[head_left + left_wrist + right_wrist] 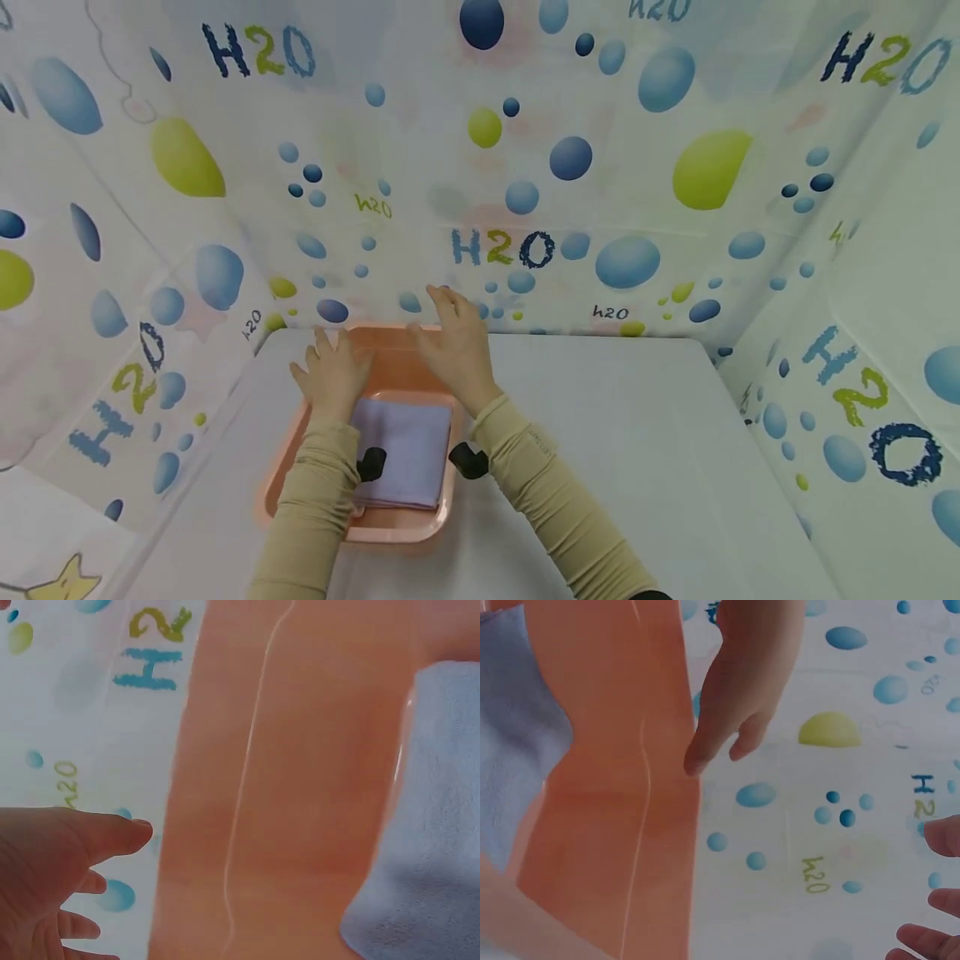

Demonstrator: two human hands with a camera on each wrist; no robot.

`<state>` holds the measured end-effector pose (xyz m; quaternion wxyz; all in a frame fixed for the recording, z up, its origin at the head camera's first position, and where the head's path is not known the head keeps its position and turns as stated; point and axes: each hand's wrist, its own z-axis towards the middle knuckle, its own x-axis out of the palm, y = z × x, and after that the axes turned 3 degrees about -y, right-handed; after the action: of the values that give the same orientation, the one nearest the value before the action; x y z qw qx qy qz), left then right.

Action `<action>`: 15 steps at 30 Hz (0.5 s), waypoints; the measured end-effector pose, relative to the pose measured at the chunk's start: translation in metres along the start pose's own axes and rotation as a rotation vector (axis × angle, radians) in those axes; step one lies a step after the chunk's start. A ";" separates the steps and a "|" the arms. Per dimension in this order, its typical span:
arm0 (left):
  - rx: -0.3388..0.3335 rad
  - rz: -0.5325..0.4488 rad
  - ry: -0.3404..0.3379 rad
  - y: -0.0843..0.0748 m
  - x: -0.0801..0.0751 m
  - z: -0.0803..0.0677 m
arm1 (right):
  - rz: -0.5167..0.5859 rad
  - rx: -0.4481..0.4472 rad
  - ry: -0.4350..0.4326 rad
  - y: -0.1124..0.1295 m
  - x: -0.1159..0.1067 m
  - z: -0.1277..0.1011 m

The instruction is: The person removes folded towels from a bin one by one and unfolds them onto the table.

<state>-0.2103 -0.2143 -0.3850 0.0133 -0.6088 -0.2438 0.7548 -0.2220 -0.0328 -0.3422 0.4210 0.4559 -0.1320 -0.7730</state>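
Both hands hover open over the far end of the orange tray [288, 467]: left hand [330, 375] and right hand [457, 342] hold nothing, seemingly released. The folded lilac cloth [397, 450] lies flat inside it.

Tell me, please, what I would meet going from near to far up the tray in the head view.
Near rim of the orange tray → folded lilac cloth → left hand and right hand over the tray's far part → bubble-printed curtain behind.
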 end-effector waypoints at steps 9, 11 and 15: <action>-0.048 -0.025 0.156 0.039 0.015 0.004 | 0.033 0.030 0.035 0.010 0.027 -0.008; -0.047 -0.043 0.192 0.044 0.016 0.008 | 0.052 0.044 0.041 0.012 0.033 -0.008; -0.049 -0.114 0.210 0.050 0.014 0.018 | 0.047 0.066 0.039 0.015 0.044 -0.005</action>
<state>-0.2165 -0.2602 -0.4142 0.0668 -0.6696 -0.2938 0.6788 -0.2196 -0.0750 -0.3622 0.4264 0.4810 -0.1599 -0.7491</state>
